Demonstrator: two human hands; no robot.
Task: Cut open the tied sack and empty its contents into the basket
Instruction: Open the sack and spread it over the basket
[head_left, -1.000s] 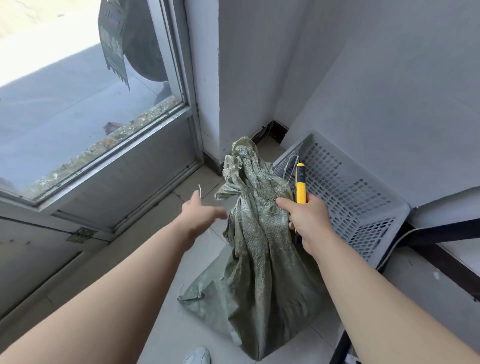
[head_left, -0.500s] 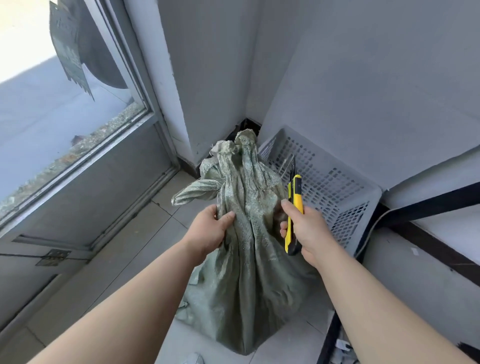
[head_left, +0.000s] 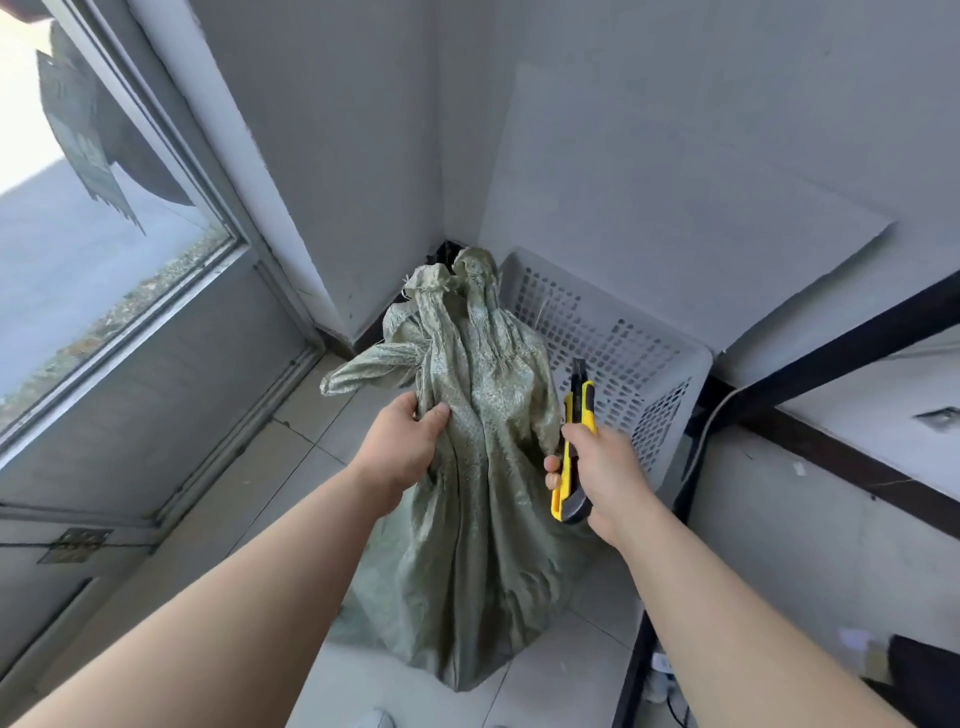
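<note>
Green woven sack (head_left: 483, 519) stands upright on the tiled floor (head_left: 291, 467) in the corner, its bunched top leaning against the white perforated basket (head_left: 623, 353) just to its right. Left hand (head_left: 405, 447): fingers curled, gripping a fold of sack fabric on its left side. Right hand (head_left: 602, 467): fingers wrapped around a yellow-black utility knife (head_left: 574, 441), tip up, just beside the sack's right side.

sack (head_left: 483, 467) contents not visible. left hand (head_left: 402, 447) fingers partly buried in its folds. basket (head_left: 613, 332) near-left wall behind sack. cutter (head_left: 584, 402) blade: too small to tell. bottom-right clutter (head_left: 878, 654) blurred.
</note>
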